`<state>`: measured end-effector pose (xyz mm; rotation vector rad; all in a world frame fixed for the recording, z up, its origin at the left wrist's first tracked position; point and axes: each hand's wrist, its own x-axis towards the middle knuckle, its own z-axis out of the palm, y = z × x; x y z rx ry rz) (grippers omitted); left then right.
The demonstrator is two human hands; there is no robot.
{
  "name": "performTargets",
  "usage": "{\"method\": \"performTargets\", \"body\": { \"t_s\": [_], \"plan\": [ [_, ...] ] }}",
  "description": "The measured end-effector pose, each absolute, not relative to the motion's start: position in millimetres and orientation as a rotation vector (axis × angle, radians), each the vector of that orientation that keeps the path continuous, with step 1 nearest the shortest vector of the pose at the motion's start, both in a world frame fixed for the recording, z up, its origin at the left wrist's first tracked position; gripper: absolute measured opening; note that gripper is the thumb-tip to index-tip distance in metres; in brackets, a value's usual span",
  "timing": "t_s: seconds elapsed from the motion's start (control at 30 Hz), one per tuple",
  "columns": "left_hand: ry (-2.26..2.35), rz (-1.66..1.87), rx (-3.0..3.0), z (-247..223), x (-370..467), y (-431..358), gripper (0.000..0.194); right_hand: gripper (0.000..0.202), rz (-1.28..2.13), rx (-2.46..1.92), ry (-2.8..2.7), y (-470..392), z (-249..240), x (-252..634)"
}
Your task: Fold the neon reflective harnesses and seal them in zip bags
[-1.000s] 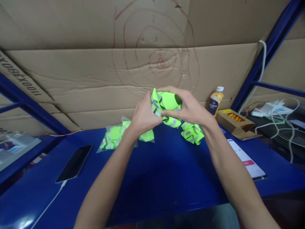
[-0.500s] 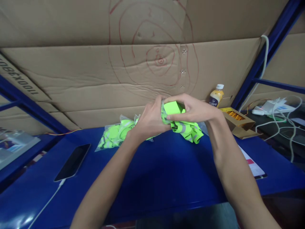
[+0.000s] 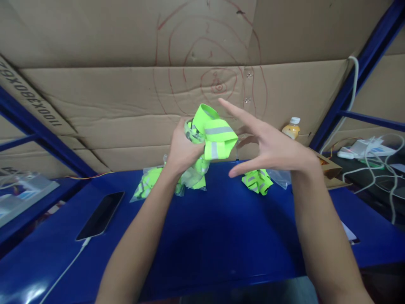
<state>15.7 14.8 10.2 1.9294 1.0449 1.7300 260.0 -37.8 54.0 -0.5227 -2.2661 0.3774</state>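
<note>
Right hand (image 3: 272,145) now parting from neon strap bundle (image 3: 219,131), grip spreading wide, holding nothing. Left hand (image 3: 182,150) gripping bundle above bench (image 3: 209,240); loops now standing out, left grip alone supporting. Crumpled neon bundle (image 3: 257,181) lying below right hand.

A cardboard wall (image 3: 126,93) backs the blue table (image 3: 221,236) between blue posts (image 3: 41,134); light (image 3: 34,291) seemingly glints toward its near left corner.

Dim light, white glare at lower left of blue table (image 3: 215,236), slightly soft detail
</note>
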Motion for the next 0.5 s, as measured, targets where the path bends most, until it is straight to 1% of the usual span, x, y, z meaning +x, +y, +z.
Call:
{"method": "performTargets", "body": {
  "t_s": [0.03, 0.1, 0.17, 0.23, 0.4, 0.5],
  "plan": [
    [1.050, 1.722, 1.918, 11, 16, 14, 0.071, 0.110, 0.316, -0.515, -2.268, -38, 54, 255],
    [1.032, 1.674, 1.955, 12, 17, 11, 0.073, 0.094, 0.246, -0.503, -2.225, -35, 52, 243],
    [0.990, 1.616, 2.031, 12, 17, 5, 0.077, 0.078, 0.251, -0.515, -2.133, -31, 49, 235],
    [0.984, 1.581, 2.116, 13, 18, -1, 0.080, 0.066, 0.312, -0.549, -2.040, -29, 46, 232],
    [1.155, 1.562, 2.395, 12, 20, -13, 0.088, 0.052, 0.504, -0.635, -1.866, -31, 43, 232],
    [1.129, 1.580, 2.512, 11, 25, -15, 0.084, 0.043, 0.630, -0.626, -1.895, -31, 42, 228]
  ]
}}
